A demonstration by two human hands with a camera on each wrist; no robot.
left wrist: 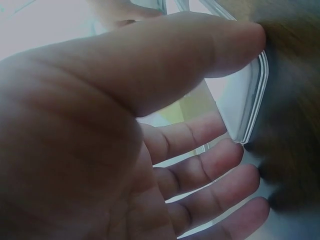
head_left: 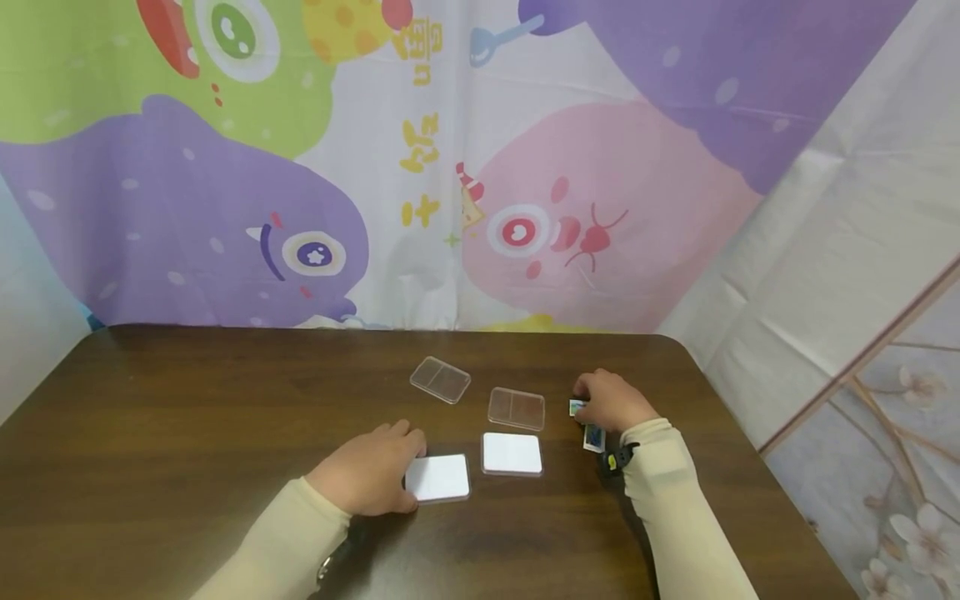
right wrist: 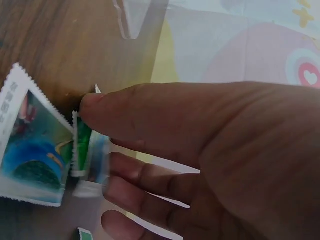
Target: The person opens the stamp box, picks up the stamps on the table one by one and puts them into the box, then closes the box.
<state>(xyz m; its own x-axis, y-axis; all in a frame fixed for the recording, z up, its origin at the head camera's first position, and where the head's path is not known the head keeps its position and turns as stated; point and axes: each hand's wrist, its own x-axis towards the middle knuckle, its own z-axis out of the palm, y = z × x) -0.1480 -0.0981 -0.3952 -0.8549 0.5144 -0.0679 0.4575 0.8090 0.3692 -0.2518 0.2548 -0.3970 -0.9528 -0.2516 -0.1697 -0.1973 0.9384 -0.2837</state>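
Toward the middle of the table, my left hand [head_left: 371, 471] holds the left end of a clear plastic case [head_left: 438, 478] with a white insert. In the left wrist view, the thumb lies along one edge of the case [left wrist: 239, 107] and the index fingertip meets another. Farther right, my right hand [head_left: 613, 400] pinches a small postage stamp [head_left: 576, 407] by the table top. The right wrist view has that stamp [right wrist: 82, 145] under the thumb tip, overlapping another piece. A larger stamp [right wrist: 37, 155] with a blue and green picture lies beside it.
A second case [head_left: 512, 454] with a white insert lies between the hands. Two clear plastic lids [head_left: 441, 380] lie farther back, the right one [head_left: 517, 408] just behind the second case. A printed cloth [head_left: 420, 275] hangs along the table's back edge.
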